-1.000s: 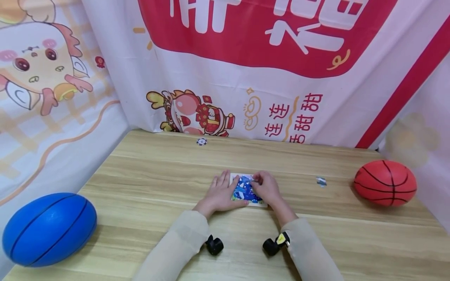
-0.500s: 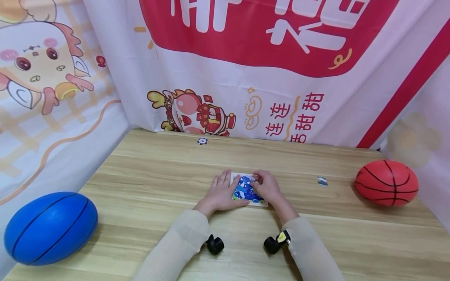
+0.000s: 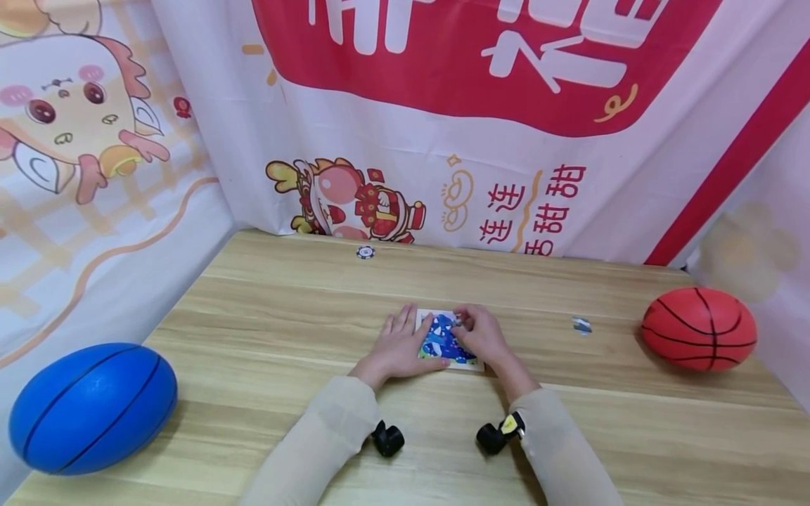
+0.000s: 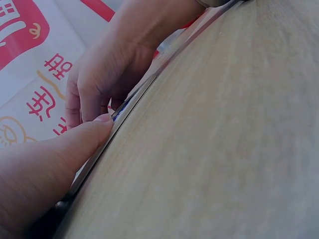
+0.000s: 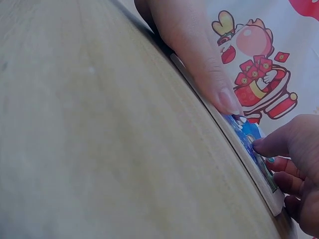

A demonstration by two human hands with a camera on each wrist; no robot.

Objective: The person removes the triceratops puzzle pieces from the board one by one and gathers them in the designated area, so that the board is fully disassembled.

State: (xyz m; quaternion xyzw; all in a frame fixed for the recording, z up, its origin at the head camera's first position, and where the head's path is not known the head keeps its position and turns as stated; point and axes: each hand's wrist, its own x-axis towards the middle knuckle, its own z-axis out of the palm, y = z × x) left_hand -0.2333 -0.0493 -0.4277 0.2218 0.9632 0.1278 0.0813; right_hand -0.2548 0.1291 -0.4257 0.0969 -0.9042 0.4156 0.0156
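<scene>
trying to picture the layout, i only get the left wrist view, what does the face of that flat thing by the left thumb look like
Observer: From the head view, the flat board carries a mostly blue picture.
Operator: ok and anything loose to the right of the right hand
Observer: Yes, a small blue-and-white piece lies between the right hand and the red ball.
Operator: and out past the left hand
Observer: A blue ball with dark lines sits well to the left of the left hand.
</scene>
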